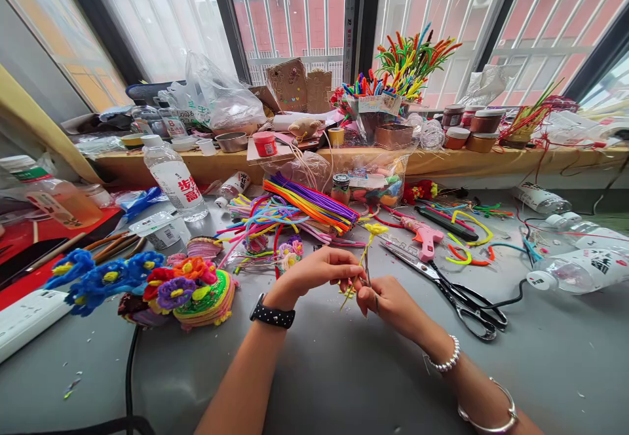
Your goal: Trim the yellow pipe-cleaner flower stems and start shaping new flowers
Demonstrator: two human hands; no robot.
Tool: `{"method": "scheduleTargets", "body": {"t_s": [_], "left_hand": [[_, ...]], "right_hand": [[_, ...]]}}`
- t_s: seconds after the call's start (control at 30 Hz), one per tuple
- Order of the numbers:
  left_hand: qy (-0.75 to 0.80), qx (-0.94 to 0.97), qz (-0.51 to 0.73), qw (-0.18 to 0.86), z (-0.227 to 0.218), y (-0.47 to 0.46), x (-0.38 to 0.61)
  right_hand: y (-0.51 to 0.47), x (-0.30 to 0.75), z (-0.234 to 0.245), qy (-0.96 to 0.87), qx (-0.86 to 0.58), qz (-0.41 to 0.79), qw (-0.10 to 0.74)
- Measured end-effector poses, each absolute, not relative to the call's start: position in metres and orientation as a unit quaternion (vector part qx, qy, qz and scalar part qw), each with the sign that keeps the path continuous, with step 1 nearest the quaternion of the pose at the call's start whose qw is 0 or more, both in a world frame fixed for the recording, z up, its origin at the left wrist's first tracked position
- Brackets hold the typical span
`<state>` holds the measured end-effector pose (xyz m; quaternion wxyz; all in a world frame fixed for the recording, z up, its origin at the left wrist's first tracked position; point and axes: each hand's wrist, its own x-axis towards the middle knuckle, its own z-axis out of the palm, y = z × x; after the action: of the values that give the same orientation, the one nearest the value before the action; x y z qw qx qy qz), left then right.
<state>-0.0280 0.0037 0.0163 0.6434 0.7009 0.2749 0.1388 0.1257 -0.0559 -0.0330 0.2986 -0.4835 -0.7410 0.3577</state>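
My left hand [319, 268] and my right hand [390, 301] meet above the grey tabletop, fingertips pinched close together. Between them is a yellow pipe-cleaner flower [375, 228], its bloom standing above my fingers and its stem running down into them. A dark thin strand lies along the stem at my right fingers; I cannot tell whether it is wire or tape. More yellow bits show below my left fingers. Right of my hands lie large black-handled scissors [459, 297] and a pink glue gun [422, 235]. Behind them sits a bundle of colourful pipe cleaners [314, 202].
Finished pipe-cleaner flowers [111, 276] lie at the left beside a colourful fuzzy basket shape [209, 304]. A water bottle [177, 179] stands behind; other bottles [580, 268] lie at the right. A cluttered wooden ledge [236, 163] runs under the windows. A white power strip [29, 320] is at far left.
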Motion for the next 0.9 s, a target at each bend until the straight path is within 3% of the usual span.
{"method": "scheduleTargets", "body": {"t_s": [0.9], "left_hand": [[0.248, 0.702, 0.125, 0.656, 0.012, 0.0055, -0.0311]], "right_hand": [[-0.054, 0.127, -0.0341, -0.737, -0.506, 0.354, 0.274]]}}
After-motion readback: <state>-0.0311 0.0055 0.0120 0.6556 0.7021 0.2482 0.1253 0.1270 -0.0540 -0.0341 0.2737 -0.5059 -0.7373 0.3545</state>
